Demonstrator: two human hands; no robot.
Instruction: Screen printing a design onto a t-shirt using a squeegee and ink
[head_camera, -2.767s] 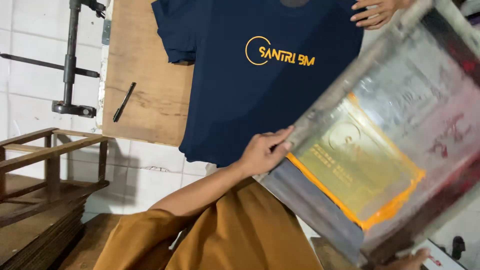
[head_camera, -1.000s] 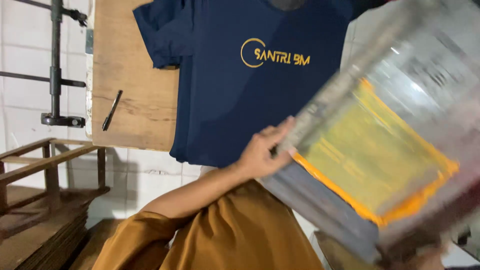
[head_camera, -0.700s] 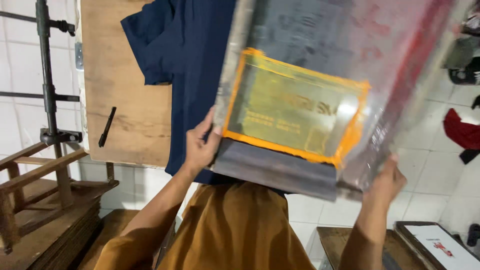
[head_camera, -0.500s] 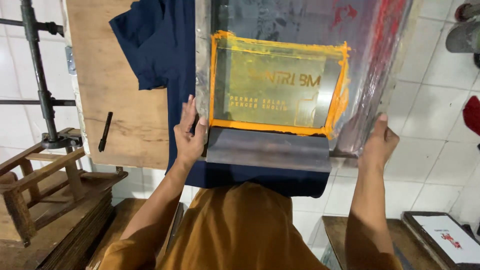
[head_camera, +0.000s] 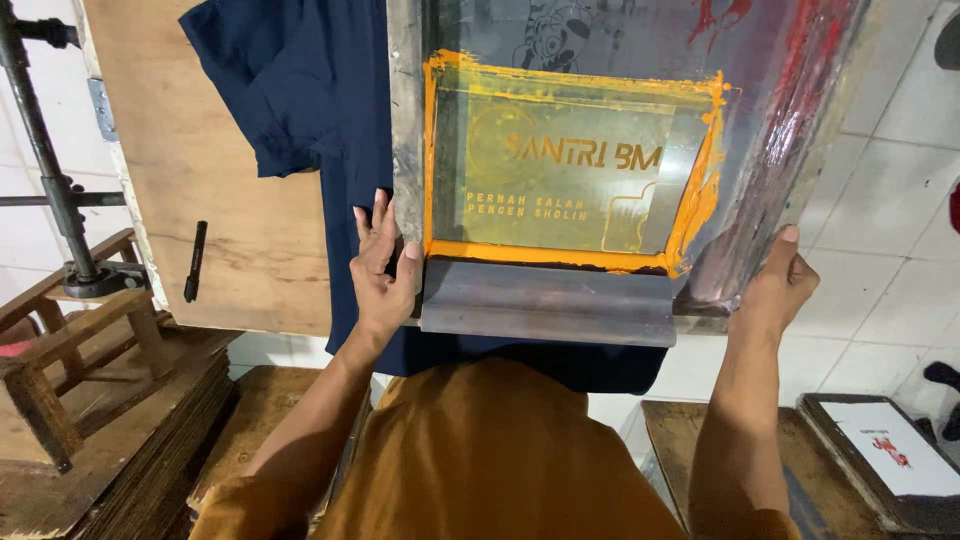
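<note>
Person wears a mustard/ochre-brown top, plain fabric w/ soft folds across the chest, no print or logo visible. Short sleeves, ending approx. at the upper arms; forearms bare. Left hand (head_camera: 382, 268) & right hand (head_camera: 775, 285) both bare: no gloves, rings, watch or wristbands visible.

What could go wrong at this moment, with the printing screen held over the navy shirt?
The screen frame is held only at its near corners by the left hand and right hand; a slip in either grip could smear the shirt. The orange ink border looks wet and sits close to the left fingertips. The sleeve lies rumpled on the board, so fabric might crease under the frame.
</note>
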